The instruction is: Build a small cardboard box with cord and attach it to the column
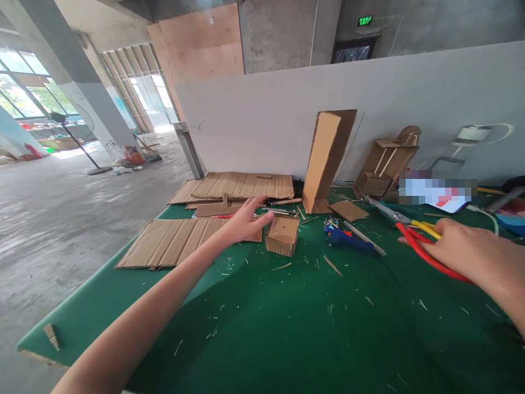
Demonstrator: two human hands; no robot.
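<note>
My left hand reaches over the table with its fingers apart and nothing held in it. Just below its fingertips is a small open cardboard box with a hole in its inner face. Thin sticks and pen-like pieces lie close beyond that hand; whether the fingers touch any cannot be told. On the right, my right hand grips pliers by their red and yellow handles, the metal jaws pointing left and away. Between the hands lies a blue glue gun beside a pale stick.
Corrugated cardboard sheets lie at the left on the green table. A tall folded cardboard piece stands near the white partition. Farther right are a cardboard model and a phone. Scraps are scattered about.
</note>
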